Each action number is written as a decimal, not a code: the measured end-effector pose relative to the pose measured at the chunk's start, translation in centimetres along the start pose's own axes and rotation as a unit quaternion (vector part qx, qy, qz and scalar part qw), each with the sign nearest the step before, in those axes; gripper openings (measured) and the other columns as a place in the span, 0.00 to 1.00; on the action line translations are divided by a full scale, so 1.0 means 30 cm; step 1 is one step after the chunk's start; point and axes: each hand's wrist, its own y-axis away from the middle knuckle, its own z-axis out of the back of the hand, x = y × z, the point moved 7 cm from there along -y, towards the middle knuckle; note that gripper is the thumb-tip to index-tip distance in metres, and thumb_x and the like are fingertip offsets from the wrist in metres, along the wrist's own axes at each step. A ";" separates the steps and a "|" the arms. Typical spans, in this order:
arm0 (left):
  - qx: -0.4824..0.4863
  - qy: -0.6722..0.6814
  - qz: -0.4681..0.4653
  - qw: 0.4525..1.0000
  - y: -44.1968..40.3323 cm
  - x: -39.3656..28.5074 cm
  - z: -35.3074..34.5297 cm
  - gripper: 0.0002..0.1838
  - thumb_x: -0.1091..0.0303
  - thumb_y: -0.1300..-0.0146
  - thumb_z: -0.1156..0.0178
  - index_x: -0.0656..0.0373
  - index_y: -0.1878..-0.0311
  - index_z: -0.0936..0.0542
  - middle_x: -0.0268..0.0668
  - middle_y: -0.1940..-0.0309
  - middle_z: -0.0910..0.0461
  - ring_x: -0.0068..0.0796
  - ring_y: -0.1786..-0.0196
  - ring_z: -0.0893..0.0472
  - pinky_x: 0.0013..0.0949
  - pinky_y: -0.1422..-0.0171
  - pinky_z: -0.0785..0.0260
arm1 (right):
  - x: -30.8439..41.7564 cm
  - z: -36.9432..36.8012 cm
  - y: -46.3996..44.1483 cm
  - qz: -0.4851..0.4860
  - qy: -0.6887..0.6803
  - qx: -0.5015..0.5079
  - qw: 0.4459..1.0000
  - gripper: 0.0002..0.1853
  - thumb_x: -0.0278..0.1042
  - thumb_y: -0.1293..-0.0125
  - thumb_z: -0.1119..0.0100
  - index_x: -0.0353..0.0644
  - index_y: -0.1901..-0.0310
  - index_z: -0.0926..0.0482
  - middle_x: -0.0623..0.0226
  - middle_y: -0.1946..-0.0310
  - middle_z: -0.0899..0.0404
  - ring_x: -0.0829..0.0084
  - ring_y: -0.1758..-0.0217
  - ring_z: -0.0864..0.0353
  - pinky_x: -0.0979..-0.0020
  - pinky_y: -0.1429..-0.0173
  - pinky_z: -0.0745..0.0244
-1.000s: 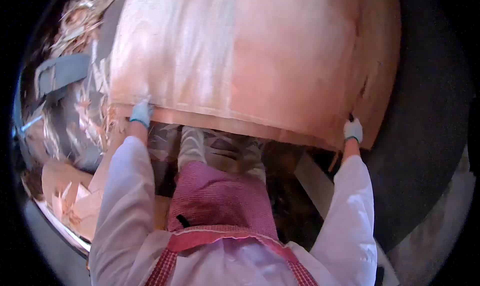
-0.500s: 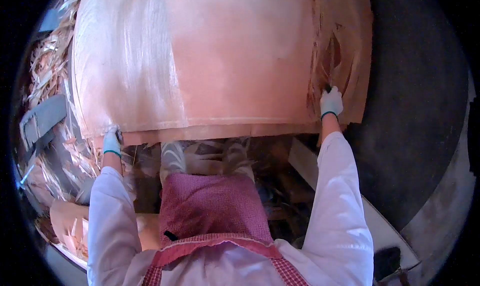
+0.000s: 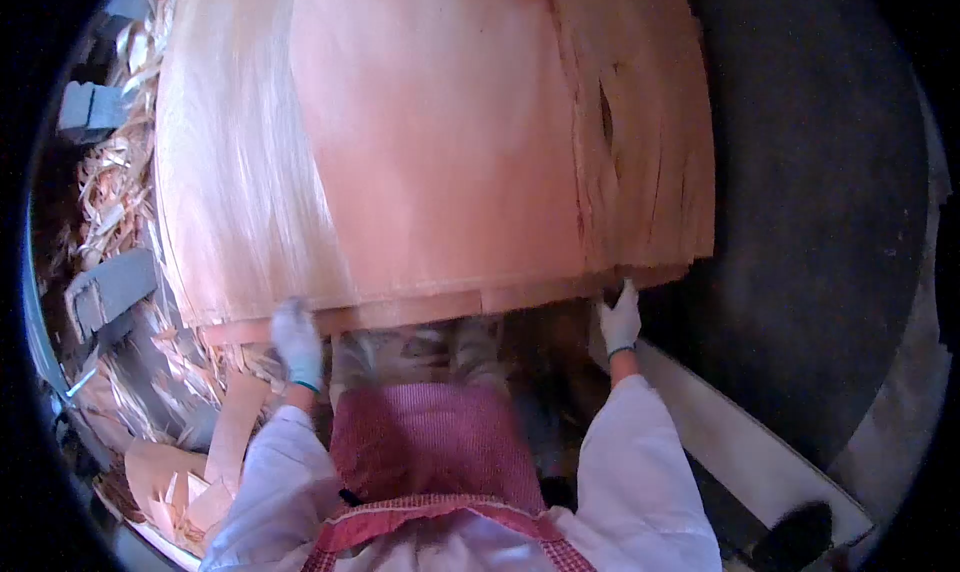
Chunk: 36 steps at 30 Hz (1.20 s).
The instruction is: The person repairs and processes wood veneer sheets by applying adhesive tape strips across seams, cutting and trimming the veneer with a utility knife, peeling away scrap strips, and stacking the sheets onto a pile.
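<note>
Veneer sheets (image 3: 440, 162) spread ahead of me in head view, near edge toward my apron (image 3: 430, 437), gloved left hand (image 3: 297, 344) blurred at that edge, grip unclear, gloved right hand (image 3: 620, 322) partly curled at the edge's right end, hold unclear.

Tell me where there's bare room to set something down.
The dark surface right of the wood sheets looks bare, down to the pale board. Left of the sheets it is crowded with wood scraps and grey blocks.

Dark floor (image 3: 160, 372) — splintery wood scraps (image 3: 108, 197); tangled.
</note>
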 end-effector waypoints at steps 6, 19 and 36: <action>0.161 -0.141 -0.096 0.972 0.015 -0.506 -0.262 0.36 0.59 0.41 0.42 0.57 0.29 0.37 0.53 0.28 0.41 0.51 0.26 0.41 0.55 0.25 0.50 | -0.034 -0.009 -0.085 -0.029 0.001 0.073 0.997 0.28 0.51 0.39 0.37 0.38 0.44 0.24 0.48 0.59 0.19 0.49 0.53 0.20 0.52 0.52 0.24; 0.301 -0.184 -0.031 0.935 -0.068 -0.545 -0.334 0.35 0.63 0.43 0.42 0.55 0.30 0.37 0.54 0.28 0.42 0.54 0.30 0.35 0.49 0.30 0.37 | -0.534 0.309 -0.033 -0.147 0.025 -0.097 0.984 0.26 0.53 0.36 0.39 0.36 0.50 0.21 0.46 0.58 0.20 0.48 0.55 0.21 0.52 0.51 0.26; 0.387 -0.216 0.009 0.897 -0.096 -0.481 -0.405 0.36 0.59 0.40 0.44 0.45 0.27 0.41 0.48 0.25 0.46 0.51 0.31 0.31 0.48 0.31 0.35 | -0.798 0.606 0.249 -0.067 0.011 -0.258 0.964 0.14 0.40 0.35 0.39 0.37 0.59 0.24 0.51 0.64 0.22 0.50 0.60 0.22 0.55 0.55 0.26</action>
